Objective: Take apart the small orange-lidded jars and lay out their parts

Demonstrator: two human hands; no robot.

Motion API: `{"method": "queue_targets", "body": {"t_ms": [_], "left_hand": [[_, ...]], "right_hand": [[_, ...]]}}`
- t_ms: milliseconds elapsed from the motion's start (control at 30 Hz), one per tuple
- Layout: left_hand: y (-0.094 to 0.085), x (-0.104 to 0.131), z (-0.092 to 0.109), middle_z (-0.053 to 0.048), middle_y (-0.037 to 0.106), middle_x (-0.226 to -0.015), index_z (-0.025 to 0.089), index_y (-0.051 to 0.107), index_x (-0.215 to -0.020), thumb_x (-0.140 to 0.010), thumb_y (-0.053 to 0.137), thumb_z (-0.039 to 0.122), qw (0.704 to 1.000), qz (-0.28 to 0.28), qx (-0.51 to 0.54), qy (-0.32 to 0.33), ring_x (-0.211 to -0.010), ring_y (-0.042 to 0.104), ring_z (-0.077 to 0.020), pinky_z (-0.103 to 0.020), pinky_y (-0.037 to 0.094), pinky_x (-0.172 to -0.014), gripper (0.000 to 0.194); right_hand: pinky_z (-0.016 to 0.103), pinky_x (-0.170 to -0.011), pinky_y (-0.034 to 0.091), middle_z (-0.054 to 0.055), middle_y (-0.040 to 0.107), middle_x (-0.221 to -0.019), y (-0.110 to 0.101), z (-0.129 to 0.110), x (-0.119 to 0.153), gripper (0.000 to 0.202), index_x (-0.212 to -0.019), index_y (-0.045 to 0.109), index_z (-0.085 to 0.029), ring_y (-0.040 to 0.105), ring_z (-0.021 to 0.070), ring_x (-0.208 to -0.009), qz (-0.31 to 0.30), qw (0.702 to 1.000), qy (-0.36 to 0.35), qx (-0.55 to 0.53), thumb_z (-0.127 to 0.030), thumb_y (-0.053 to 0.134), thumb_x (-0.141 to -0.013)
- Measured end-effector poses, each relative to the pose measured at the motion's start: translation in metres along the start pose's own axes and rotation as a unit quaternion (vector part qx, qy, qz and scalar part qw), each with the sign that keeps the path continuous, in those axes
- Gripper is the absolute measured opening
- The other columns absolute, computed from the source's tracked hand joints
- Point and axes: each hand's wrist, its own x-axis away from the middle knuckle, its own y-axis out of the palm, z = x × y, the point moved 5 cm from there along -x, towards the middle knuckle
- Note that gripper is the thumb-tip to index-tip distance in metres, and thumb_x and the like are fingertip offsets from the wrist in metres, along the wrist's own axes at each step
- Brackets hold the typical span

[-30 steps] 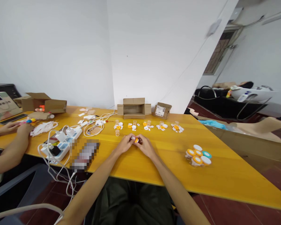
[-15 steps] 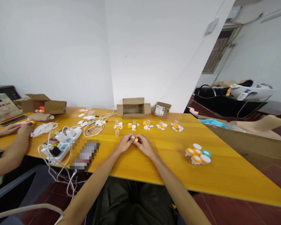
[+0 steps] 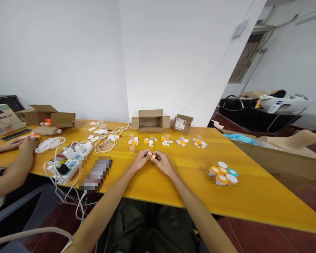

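Note:
Above the middle of the yellow table [image 3: 158,189], my left hand [image 3: 141,160] pinches a small white piece [image 3: 149,154] with dark marks. My right hand [image 3: 163,163] closes on an orange and white piece [image 3: 153,156] just beside it. The two pieces meet or nearly meet between my fingertips. Beyond my hands lies a row of small piles of white and orange parts [image 3: 133,142], with clear cups [image 3: 132,149] among them. To the right stands a cluster of clear jars with white, orange and teal lids [image 3: 222,178].
A power strip [image 3: 73,168] with white cables and a pixelated phone [image 3: 96,174] lie to the left. Open cardboard boxes [image 3: 150,123] stand by the wall. Another person's hands [image 3: 27,144] work at the far left, near white strips [image 3: 50,144].
The orange and white piece at my fingertips is turned slightly, showing more orange. Both hands stay in nearly the same place. The view has shifted a little.

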Motion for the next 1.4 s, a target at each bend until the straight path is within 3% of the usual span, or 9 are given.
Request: {"method": "queue_targets", "body": {"t_ms": [233,567,867,1233,1400], "left_hand": [[-0.001,-0.001,0.0,-0.001,0.068,-0.077,0.018,0.067,-0.081,-0.078,0.067,0.042,1.0,0.001,0.03,0.0,-0.08,0.061,-0.0195,-0.03,0.047,-0.079,0.024],[-0.007,-0.001,0.002,0.0,0.068,-0.076,0.017,0.067,-0.079,-0.076,0.066,0.031,0.998,0.023,0.054,0.014,-0.078,0.061,-0.0179,-0.029,0.047,-0.078,0.014],[-0.013,-0.001,0.003,0.002,0.065,-0.075,0.018,0.065,-0.08,-0.078,0.061,0.024,0.996,0.085,0.007,0.037,-0.072,0.057,-0.0142,-0.025,0.046,-0.072,0.008],[-0.01,0.002,0.009,0.004,0.062,-0.07,0.018,0.065,-0.081,-0.078,0.057,0.022,0.995,0.072,-0.065,0.031,-0.064,0.052,-0.0126,-0.024,0.043,-0.067,0.009],[-0.01,0.001,0.006,0.004,0.062,-0.068,0.019,0.065,-0.08,-0.077,0.055,0.019,0.993,0.079,-0.088,0.028,-0.063,0.053,-0.0128,-0.025,0.044,-0.067,0.011]], "right_hand": [[0.031,-0.071,0.047,0.001,0.07,-0.08,0.0,0.002,-0.001,0.019,-0.088,0.068,-0.021,0.061,0.0187,-0.073,-0.006,1.0,-0.002,-0.016,-0.034,0.062,-0.076],[0.03,-0.067,0.049,0.0,0.07,-0.077,-0.003,0.011,-0.001,0.021,-0.09,0.07,-0.021,0.06,0.017,-0.067,-0.018,0.998,0.033,-0.049,-0.033,0.066,-0.073],[0.034,-0.073,0.056,0.002,0.072,-0.083,-0.003,0.024,-0.002,0.017,-0.086,0.059,-0.022,0.068,0.0193,-0.075,0.032,0.996,0.061,-0.056,-0.026,0.066,-0.07],[0.038,-0.081,0.053,0.003,0.069,-0.085,-0.008,0.025,-0.005,0.01,-0.082,0.062,-0.023,0.065,0.0229,-0.085,0.082,0.983,0.008,0.164,-0.02,0.065,-0.074],[0.041,-0.086,0.051,0.008,0.069,-0.1,-0.011,0.004,0.002,0.019,-0.101,0.064,-0.022,0.063,0.0265,-0.097,0.135,0.957,-0.076,0.245,-0.021,0.062,-0.082]]}}
